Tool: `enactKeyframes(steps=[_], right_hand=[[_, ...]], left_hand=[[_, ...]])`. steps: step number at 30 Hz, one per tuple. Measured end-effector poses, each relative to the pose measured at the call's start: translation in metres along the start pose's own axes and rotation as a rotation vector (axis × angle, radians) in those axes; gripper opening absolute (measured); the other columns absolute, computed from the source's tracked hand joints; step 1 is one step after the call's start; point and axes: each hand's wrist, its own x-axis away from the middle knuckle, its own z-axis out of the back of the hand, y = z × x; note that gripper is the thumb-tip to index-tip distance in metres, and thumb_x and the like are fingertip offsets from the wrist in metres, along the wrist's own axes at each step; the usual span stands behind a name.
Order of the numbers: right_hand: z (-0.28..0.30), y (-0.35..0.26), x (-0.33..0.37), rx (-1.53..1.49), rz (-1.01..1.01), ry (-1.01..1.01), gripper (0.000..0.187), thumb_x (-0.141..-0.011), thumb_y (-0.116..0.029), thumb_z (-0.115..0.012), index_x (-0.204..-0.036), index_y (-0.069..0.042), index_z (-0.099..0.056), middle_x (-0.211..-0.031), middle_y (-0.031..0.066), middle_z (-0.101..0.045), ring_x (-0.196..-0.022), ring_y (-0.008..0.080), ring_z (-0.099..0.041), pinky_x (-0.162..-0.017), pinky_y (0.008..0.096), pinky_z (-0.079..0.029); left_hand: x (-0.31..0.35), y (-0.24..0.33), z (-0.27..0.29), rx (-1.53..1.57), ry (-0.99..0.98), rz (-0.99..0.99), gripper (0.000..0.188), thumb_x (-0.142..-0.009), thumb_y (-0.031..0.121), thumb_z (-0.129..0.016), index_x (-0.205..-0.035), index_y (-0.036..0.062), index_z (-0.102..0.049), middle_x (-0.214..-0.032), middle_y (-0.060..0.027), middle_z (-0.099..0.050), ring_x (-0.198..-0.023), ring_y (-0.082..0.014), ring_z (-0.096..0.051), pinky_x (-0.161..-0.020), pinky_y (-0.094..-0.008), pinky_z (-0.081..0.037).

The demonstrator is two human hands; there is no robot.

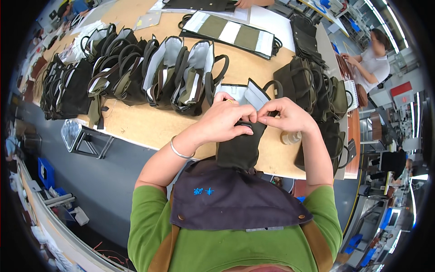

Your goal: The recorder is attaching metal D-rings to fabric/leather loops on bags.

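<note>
Closest is a dark blue apron (235,199) over a green shirt. Just past it, the left hand (222,122) and right hand (287,117) both pinch the top edge of a dark green cloth bag (240,147), which hangs down between them. It looks soft, light and floppy; holding its edge seems best. Beyond the hands, more bags (136,68) stand in rows on the wooden table (145,127).
</note>
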Motion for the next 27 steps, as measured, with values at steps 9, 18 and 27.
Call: enactKeyframes(steps=[9,18,27], right_hand=[[0.014,-0.016,-0.014,0.134,-0.09,-0.215,0.015,-0.084,-0.018,-0.072,-0.092,-0.006,-0.073,-0.074,0.003,-0.07,-0.064,0.0091,-0.062,-0.062,0.0249,-0.049],[0.002,-0.024,-0.018,0.411,-0.084,-0.087,0.015,-0.074,-0.019,-0.069,-0.085,-0.012,-0.075,-0.072,0.003,-0.069,-0.064,0.0203,-0.064,-0.062,0.0315,-0.049],[0.006,-0.011,-0.008,0.194,0.083,-0.035,0.021,-0.076,-0.025,-0.078,-0.089,-0.009,-0.075,-0.073,0.005,-0.069,-0.066,0.0185,-0.065,-0.061,0.0307,-0.049]], left_hand=[[0.0,0.007,0.0,-0.057,-0.013,0.0,0.022,-0.077,0.027,-0.081,-0.09,0.0171,-0.066,-0.075,0.0043,-0.066,-0.072,-0.0139,-0.058,-0.097,-0.0385,-0.028],[0.001,0.003,-0.003,-0.034,0.012,-0.028,0.015,-0.077,0.023,-0.08,-0.085,0.0165,-0.068,-0.073,0.0041,-0.063,-0.075,-0.0142,-0.058,-0.094,-0.037,-0.029],[0.005,-0.004,-0.001,0.095,0.065,0.103,0.023,-0.075,0.027,-0.081,-0.092,0.0146,-0.072,-0.08,0.0039,-0.07,-0.072,-0.0118,-0.059,-0.096,-0.0363,-0.028]])
